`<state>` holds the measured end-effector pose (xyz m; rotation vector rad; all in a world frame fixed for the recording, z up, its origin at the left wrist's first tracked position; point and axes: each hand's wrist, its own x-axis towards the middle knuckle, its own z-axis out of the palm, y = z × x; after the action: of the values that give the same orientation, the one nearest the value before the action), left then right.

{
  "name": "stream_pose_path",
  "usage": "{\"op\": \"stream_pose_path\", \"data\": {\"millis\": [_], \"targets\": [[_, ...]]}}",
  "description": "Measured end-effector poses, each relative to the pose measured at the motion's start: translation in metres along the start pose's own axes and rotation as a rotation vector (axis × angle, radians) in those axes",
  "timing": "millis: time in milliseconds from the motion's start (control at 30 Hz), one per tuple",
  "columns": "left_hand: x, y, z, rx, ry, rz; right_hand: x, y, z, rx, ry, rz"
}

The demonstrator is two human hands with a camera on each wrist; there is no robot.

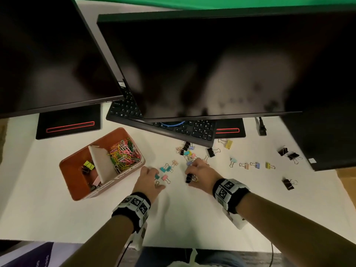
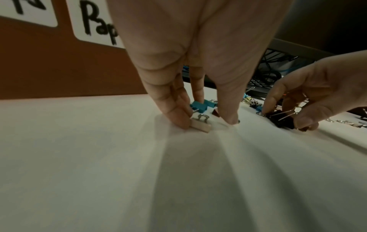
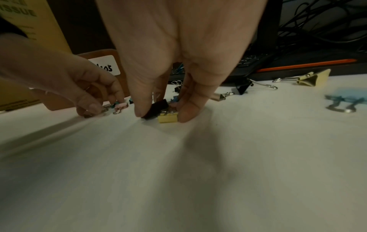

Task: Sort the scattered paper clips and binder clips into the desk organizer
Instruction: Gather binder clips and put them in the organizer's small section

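Observation:
A brown desk organizer [image 1: 77,187] stands at the left, with coloured paper clips [image 1: 123,151] in its far compartment and several binder clips [image 1: 89,166] in the near one. My left hand [image 1: 157,180] points down at the table. Its forefinger [image 2: 178,120] touches a small pale binder clip [image 2: 200,127], while the thumb [image 2: 228,117] stands a little apart. Teal clips [image 2: 200,106] lie just behind. My right hand [image 3: 163,116] pinches a black binder clip [image 3: 157,109] and a small yellow one [image 3: 167,118] together on the table.
Two dark monitors [image 1: 212,64] overhang a black keyboard [image 1: 192,132]. Coloured binder clips [image 1: 187,151] cluster beyond my hands. More lie to the right: a yellow one [image 1: 228,144] and black ones [image 1: 289,154], [image 1: 288,184]. A dark box [image 1: 327,141] stands at the right.

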<state>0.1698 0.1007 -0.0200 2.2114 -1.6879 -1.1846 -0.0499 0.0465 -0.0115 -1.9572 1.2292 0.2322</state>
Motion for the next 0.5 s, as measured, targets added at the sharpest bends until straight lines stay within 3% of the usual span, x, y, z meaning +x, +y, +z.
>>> {"op": "stream_pose_path", "data": {"millis": [400,500], "targets": [[0.007,0.008,-0.003,0.073,0.065,-0.055,0.01,-0.006,0.005,-0.099,0.063,-0.023],[0.005,0.007,-0.008,0.061,0.096,0.004,0.012,-0.006,0.004,-0.093,0.087,-0.047]]}}
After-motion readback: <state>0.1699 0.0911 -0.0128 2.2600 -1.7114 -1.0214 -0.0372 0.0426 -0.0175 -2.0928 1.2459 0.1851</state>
